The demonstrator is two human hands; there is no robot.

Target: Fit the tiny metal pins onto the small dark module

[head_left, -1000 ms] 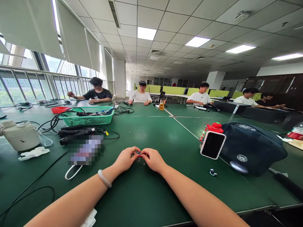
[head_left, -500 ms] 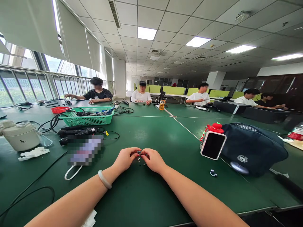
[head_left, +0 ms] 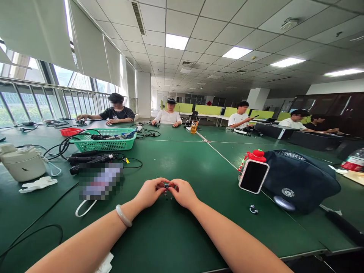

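Observation:
Over the middle of the green table [head_left: 170,235], my left hand [head_left: 152,192] and my right hand [head_left: 183,193] meet at the fingertips. Both are closed in a pinch on one small dark bluish object [head_left: 166,186], too small to name and partly covered by the fingers. A pale ring-shaped bangle [head_left: 123,216] is on my left wrist. Just below the fingertips lie a few tiny bits on the tabletop, too small to tell. Off to the right, a small dark shiny piece with a curved shape [head_left: 253,209] rests on the table.
On the left are a green basket [head_left: 105,144] with cables, a black cable bundle, a blurred purple item [head_left: 102,182] and a cream bottle [head_left: 22,163]. To the right stand a phone [head_left: 254,176] against a red-lidded bottle and a navy bag [head_left: 298,178]. Several people sit across the table.
The small object between my fingertips shows more and looks turned. My hands stay in nearly the same place. A person at the far right has raised a phone-like item. The view has shifted slightly.

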